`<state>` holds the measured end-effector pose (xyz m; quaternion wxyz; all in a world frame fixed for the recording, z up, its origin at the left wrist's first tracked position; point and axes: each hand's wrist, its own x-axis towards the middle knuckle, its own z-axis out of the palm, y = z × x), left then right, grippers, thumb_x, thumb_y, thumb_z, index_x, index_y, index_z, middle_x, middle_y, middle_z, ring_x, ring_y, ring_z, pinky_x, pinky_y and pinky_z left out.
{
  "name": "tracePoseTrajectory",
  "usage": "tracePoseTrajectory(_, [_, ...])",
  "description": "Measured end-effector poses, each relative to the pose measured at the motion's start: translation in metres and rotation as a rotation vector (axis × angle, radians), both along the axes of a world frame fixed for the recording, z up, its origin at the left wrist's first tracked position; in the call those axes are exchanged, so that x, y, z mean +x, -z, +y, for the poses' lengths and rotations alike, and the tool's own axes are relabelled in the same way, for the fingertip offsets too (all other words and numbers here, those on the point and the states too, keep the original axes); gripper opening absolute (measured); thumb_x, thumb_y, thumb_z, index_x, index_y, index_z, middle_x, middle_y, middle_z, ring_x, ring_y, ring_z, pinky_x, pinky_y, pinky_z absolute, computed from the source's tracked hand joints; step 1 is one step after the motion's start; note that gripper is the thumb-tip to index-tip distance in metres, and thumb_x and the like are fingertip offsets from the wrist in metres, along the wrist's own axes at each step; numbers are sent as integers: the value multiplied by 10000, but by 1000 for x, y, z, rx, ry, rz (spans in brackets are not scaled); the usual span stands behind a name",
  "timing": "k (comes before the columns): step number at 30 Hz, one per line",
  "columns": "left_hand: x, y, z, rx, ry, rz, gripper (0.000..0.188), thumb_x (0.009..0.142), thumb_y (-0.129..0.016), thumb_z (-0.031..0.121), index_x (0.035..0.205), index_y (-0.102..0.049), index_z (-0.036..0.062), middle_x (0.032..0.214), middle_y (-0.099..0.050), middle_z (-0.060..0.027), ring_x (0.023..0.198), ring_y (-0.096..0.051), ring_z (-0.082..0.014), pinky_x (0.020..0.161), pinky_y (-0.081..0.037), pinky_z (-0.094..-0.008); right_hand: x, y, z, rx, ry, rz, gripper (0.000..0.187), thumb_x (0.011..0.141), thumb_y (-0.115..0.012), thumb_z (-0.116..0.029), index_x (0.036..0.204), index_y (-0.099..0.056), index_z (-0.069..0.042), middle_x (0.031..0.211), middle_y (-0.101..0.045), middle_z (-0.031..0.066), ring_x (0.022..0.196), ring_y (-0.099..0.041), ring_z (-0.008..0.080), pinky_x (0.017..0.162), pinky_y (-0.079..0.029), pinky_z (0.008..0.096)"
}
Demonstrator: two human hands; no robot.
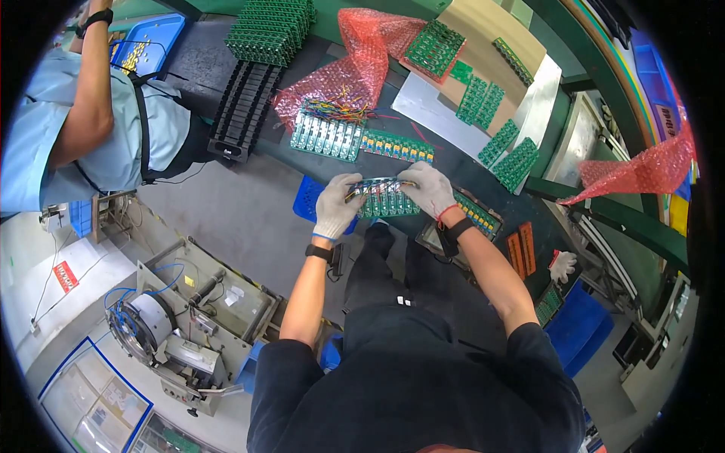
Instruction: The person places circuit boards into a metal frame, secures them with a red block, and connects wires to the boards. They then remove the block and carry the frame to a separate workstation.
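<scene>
I hold a green circuit board panel [387, 201] in front of me at the bench's near edge. My left hand [337, 205], in a pale work glove, is closed on its left end. The gloved right hand [429, 190] grips its upper right part, partly covering that end. Thin coloured wires run along the panel's top edge between my fingers. Just beyond lies a board strip with yellow and blue parts [398, 146]. Left of that strip is another green panel [326, 137], with a bundle of coloured wires [338, 110] at its far edge.
Red bubble wrap [366, 57] lies behind the wires. Green boards [480, 101] rest on cardboard at the right. A black rack [245, 106] and a tall board stack [272, 30] stand left. Another person [113, 128] works there. A similar strip in a frame [476, 217] sits by my right wrist.
</scene>
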<state>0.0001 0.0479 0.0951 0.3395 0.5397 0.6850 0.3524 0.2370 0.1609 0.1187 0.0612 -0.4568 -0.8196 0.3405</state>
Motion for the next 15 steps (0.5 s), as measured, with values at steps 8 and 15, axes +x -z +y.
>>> tracePoseTrajectory(8, [-13,-12,20,126,-66,36,192,854,-736,29,1045,-745,21,1029,-755,-107,953,-737,-238,855,-565,-329,-11,6,0,184,11,140,135,841,-765,-195,950,-781,-117,965,-719,66,906,-707,289,800,-570,391])
tracePoseTrajectory(15, [-84,-45,57,218,-40,94,203,856,-747,-4,1057,-740,17,1036,-756,-116,952,-736,-228,864,-556,-315,-78,-24,17,219,97,248,140,846,-736,-227,955,-790,-157,975,-717,76,917,-710,303,790,-579,427])
